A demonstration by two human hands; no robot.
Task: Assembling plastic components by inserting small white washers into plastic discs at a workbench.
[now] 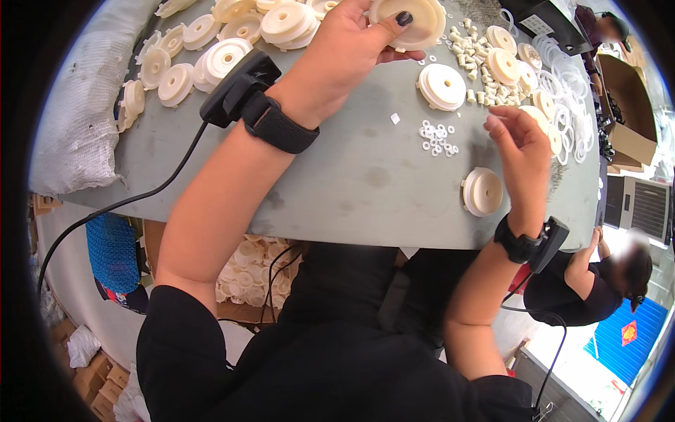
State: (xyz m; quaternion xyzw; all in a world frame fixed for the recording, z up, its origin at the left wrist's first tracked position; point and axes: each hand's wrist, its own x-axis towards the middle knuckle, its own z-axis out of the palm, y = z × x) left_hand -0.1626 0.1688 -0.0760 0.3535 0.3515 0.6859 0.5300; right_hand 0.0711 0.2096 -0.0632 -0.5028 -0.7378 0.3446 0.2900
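Observation:
My left hand (346,50) is closed on a round cream plastic cap (426,28) with a raised rim, its thumb over the edge. The cap is partly cut off by the top of the view. Over the right part of the table, my right hand (524,149) has its thumb and fingertips drawn together. Whatever they may pinch is too small to make out. Beside it lie a pile of small cream plugs (485,74) and a scatter of small white rings (437,138). One cream cap (482,191) lies near the table's front edge, another (442,87) farther back.
Many cream caps (202,32) cover the back left of the grey table (337,190). Clear plastic rings (573,91) heap up at the right. A white woven sack (84,105) borders the left side. Cables trail from both wrist devices. Another person (590,281) is at the right.

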